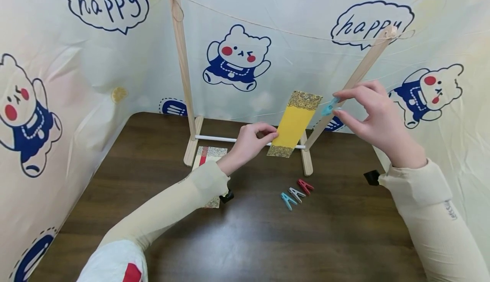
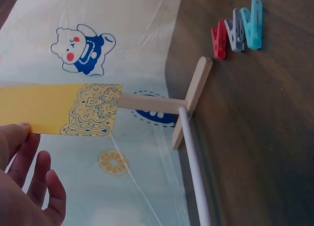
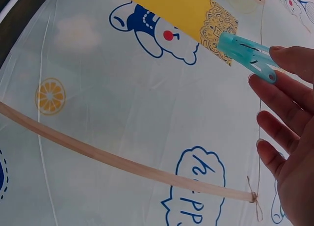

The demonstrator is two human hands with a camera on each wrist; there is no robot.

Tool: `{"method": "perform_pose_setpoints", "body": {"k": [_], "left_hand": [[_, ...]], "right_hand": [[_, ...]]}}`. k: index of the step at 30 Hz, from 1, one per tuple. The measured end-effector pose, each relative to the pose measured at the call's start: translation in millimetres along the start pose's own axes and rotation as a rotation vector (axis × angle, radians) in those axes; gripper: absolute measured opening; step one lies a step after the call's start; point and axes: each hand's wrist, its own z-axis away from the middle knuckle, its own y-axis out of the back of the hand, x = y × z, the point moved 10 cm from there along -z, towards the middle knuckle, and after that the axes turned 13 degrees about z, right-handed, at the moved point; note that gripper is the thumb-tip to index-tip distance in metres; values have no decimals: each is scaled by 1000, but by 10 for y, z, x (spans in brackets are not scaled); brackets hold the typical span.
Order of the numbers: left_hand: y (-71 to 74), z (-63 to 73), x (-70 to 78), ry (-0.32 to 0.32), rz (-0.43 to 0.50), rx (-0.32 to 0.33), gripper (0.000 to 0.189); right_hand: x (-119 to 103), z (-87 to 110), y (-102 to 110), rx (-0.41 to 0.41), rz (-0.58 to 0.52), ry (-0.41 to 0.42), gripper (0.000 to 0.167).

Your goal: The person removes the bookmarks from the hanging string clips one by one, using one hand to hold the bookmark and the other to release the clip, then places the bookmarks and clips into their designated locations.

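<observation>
My left hand (image 1: pixel 255 141) pinches the long edge of a yellow card (image 1: pixel 294 124) with dark lacy bands at both ends. The card is held up tilted, in front of the white crossbar (image 1: pixel 216 138) of a wooden stand. In my right hand (image 1: pixel 377 118) a light blue clothespin (image 1: pixel 330 106) is pinched between thumb and fingers, close to the card's upper end. The right wrist view shows the clothespin (image 3: pixel 245 54) overlapping the patterned band. A thin string (image 1: pixel 268 26) runs between the stand's two posts, above the card.
On the dark table lie a blue clothespin (image 1: pixel 288 201), a grey one (image 1: pixel 297 195) and a red one (image 1: pixel 305 186). Another card (image 1: pixel 212 152) with a red stripe lies partly under my left forearm. The stand's left post (image 1: pixel 181 61) and right post (image 1: pixel 352 82) rise beside my hands.
</observation>
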Motion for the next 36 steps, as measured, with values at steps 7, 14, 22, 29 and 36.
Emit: {"method": "perform_pose_setpoints", "body": {"k": [7, 14, 22, 29, 36], "left_hand": [[80, 118, -89, 20, -24, 20, 13], [142, 236, -168, 31, -29, 19, 12], [229, 377, -330, 74, -16, 39, 14], [262, 475, -420, 108, -13, 39, 13], [299, 609, -490, 157, -23, 30, 11]], "right_hand": [[-68, 68, -96, -15, -10, 44, 44], [-107, 127, -203, -34, -16, 76, 44], [-144, 204, -352, -48, -26, 103, 42], [-157, 277, -453, -56, -50, 118, 42], [-180, 374, -573, -48, -89, 135, 35]]}}
